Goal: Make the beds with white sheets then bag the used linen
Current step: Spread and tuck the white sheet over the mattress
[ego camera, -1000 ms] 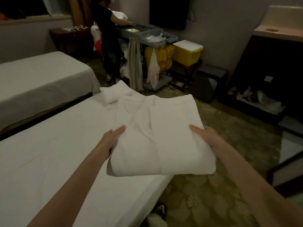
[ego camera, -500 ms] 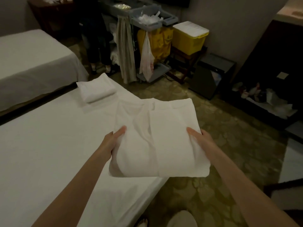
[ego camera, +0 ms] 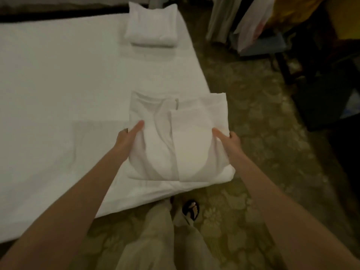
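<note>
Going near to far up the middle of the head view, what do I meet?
Black sandal on the foot → folded white sheet bundle held by both hands at the bed's near corner → small folded white pillow on the bed.

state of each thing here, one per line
folded white linen: folded, gripped at both sides over the bed's near corner
left hand: grips the linen's left edge
right hand: grips its right edge
bed: covered with a white sheet
pillow: lying flat on the bed

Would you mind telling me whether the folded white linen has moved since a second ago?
Yes. The folded linen, held by left hand and right hand, has come down toward the bed, nearer its foot corner.
</note>
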Motion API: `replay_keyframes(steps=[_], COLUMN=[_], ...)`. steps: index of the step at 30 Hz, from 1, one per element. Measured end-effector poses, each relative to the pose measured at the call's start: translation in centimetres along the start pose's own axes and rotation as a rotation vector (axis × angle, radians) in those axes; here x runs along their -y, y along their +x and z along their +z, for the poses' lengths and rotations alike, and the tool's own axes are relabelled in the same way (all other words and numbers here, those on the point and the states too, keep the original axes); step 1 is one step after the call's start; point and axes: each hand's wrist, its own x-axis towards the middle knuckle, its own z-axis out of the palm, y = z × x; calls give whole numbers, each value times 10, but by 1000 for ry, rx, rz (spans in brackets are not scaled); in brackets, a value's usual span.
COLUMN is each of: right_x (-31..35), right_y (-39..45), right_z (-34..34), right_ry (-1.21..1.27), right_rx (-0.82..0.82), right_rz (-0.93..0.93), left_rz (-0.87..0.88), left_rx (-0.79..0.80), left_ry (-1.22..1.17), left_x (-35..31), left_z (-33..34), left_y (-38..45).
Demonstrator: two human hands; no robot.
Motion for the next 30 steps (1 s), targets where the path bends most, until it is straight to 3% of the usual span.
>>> replay_keyframes(steps=[5, 8, 10, 11, 13, 15, 18, 22, 30], right_x=[-32, -62, -81, -87, -92, -93, -94, -105, -112], right_y=[100, 147, 166, 171, 172, 170, 185, 221, 243], right_z=[33, 52, 60, 64, 70, 80, 99, 116, 127], right_ry=[-155, -245, -335, -401, -570, -755, -1012, -1241, -1351], right_rx=[35, 70, 31, -41, -177, -125, 32, -7, 45], right_rz=[27, 82, 84, 38, -224, -570, -843, -774, -632], left_rz=[-113, -183, -79, 93, 416, 632, 710, 691, 513], left_rx=[-126, -223, -411, -492, -335, -191, -195, -222, -117], left_ry=[32, 221, 491, 664, 960, 1175, 1245, 1307, 1390], left_x=[53, 98, 118, 121, 126, 145, 147, 130, 132], left_z=[22, 43, 71, 88, 121, 143, 149, 150, 165], left_y=[76, 119, 122, 114, 98, 102, 140, 185, 202])
